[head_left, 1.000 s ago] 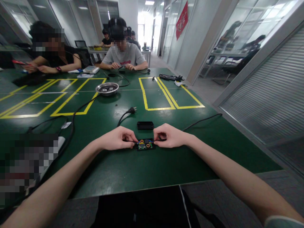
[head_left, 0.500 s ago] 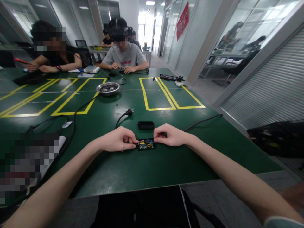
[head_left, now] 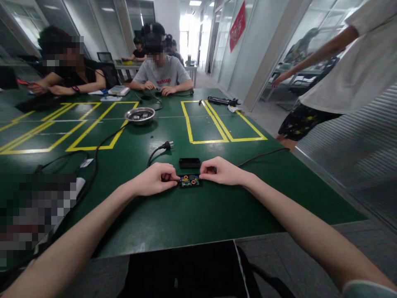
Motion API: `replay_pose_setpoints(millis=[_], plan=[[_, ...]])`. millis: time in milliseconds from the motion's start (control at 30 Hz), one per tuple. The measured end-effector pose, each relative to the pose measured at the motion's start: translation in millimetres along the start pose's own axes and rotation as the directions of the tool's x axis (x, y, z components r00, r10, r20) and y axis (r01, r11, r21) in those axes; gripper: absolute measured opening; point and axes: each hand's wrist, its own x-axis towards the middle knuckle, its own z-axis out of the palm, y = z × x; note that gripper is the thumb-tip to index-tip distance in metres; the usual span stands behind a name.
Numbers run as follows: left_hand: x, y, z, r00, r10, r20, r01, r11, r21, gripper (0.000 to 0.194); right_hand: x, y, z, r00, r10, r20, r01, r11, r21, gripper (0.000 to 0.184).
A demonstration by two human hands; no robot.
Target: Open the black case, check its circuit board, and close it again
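Case (head_left: 190,185): black, open face up, lies over the near part of the green worktop (head_left: 198,223), between the two hands. Whether it rests flat or is slightly raised: cannot tell. Inside it: green circuit board (head_left: 186,181), two copper-coloured coils, blue and yellow parts.

Left hand (head_left: 161,179): fingers nearly closed, thumb and index pinching the left end of the case. Whether a lead is also caught there: cannot tell.

Right hand (head_left: 221,170): thumb and index drawn together at the right end of the case. Gap and hold between them are hidden; cannot tell.

Cover (head_left: 189,163): black, hollow side visible, just beyond the case, apart from both hands.

Plug (head_left: 168,145): on the worktop beyond the left hand, its lead curving back behind that hand. Cable (head_left: 263,156): runs from behind the right hand toward the worktop's right edge.

Farther off: metal bowl (head_left: 140,116) holding small parts, yellow tape outlines (head_left: 209,142). Person in grey shirt (head_left: 161,74) seated opposite; another person in white shirt (head_left: 359,78) stands at right.
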Motion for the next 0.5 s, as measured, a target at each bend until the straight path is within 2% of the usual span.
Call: replay_pose_setpoints(millis=[100, 233, 367, 433, 500], plan=[[2, -4, 1.6, 0.995, 0.090, -0.047, -0.084, 0.989, 0.126, 0.017, 2, 3, 0, 0.998, 0.060, -0.025, -0.061, 0.998, -0.003, 0.020], [4, -7, 2.9, 0.988, 0.121, -0.096, -0.098, 0.971, 0.217, 0.023, 6, 7, 0, 0.992, 0.106, -0.074, -0.108, 0.994, -0.030, 0.019], [4, -9, 5.7, 0.978, 0.136, -0.158, -0.087, 0.956, 0.282, 0.020, 7, 15, 1, 0.981, 0.061, -0.186, -0.082, 0.991, -0.109, 0.020], [4, -10, 8.0, 0.968, 0.167, -0.186, -0.106, 0.949, 0.298, 0.013, 7, 20, 1, 0.965, 0.016, -0.262, -0.053, 0.990, -0.134, 0.028], [4, -11, 10.9, 0.963, 0.190, -0.189, -0.133, 0.952, 0.277, 0.006, 6, 27, 2, 0.960, -0.013, -0.278, -0.030, 0.988, -0.150, 0.046]])
